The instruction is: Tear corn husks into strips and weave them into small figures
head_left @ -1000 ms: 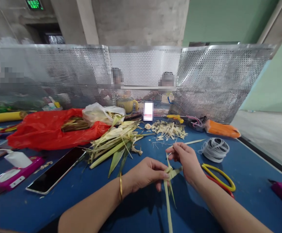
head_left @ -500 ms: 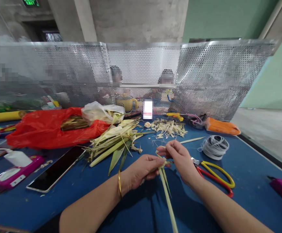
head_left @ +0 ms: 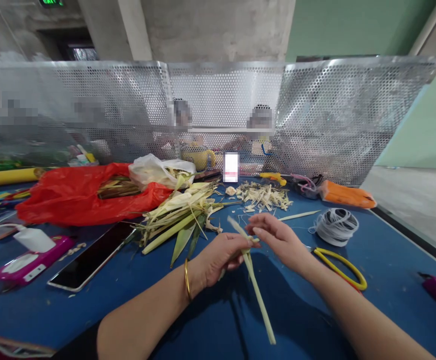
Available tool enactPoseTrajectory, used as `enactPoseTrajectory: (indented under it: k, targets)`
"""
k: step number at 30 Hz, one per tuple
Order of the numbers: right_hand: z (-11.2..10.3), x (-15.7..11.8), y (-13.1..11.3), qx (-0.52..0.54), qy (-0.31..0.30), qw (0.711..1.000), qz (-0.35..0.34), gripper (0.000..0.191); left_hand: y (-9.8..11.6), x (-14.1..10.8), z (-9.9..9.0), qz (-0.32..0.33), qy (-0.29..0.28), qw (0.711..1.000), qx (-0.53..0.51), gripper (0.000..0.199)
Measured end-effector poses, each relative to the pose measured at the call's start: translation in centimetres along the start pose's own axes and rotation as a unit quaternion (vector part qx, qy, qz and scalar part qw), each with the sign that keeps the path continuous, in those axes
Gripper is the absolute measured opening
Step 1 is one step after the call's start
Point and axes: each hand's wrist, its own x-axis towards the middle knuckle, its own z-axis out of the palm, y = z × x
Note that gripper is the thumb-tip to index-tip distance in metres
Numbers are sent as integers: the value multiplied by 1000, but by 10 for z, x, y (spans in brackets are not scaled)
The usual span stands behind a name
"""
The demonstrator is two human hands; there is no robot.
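My left hand, with a gold bangle at the wrist, pinches a pale green corn husk strip between thumb and fingers. One long end hangs down toward me, while a shorter end points up and left past the fingertips. A small folded bit shows at the pinch. Close beside it, my right hand has its fingers curled and its thumb and fingertips at the upper part of the strip; the exact contact is partly hidden. Scissors with yellow and red handles lie by my right forearm, their blades mostly covered.
Corn husks are heaped left of centre, beside a red plastic bag. Husk scraps lie behind my hands. A cord roll stands at right; a phone and purple power strip lie left. A perforated metal screen borders the back.
The strip's upper end now sticks up and left, and its long lower end has swung up into full view. My right hand has shifted slightly, covering more of the scissors. The view has moved a little.
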Motion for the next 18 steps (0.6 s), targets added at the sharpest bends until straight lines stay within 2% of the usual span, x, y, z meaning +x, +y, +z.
enactPoseTrajectory:
  k: [3, 5, 9, 12, 16, 18]
  targets:
    - [-12, 2, 0, -196, -78, 976, -61, 18, 2, 2, -4, -7, 15, 999, -34, 19]
    - [-18, 2, 0, -283, -96, 949, -98, 22, 3, 3, -6, -20, 18, 999, -27, 20]
    - [-23, 2, 1, -386, -76, 910, -132, 26, 3, 3, -7, -36, 3, 999, 2, 17]
    - [-23, 2, 1, -448, -51, 885, -114, 25, 1, 3, -8, -21, -14, 1000, 2, 14]
    - [-22, 3, 3, -489, -49, 868, -76, 28, 1, 4, -8, -28, -26, 999, 6, 21]
    - [-23, 4, 4, -488, -25, 868, -83, 26, 0, 4, -7, -38, -18, 999, -4, 20]
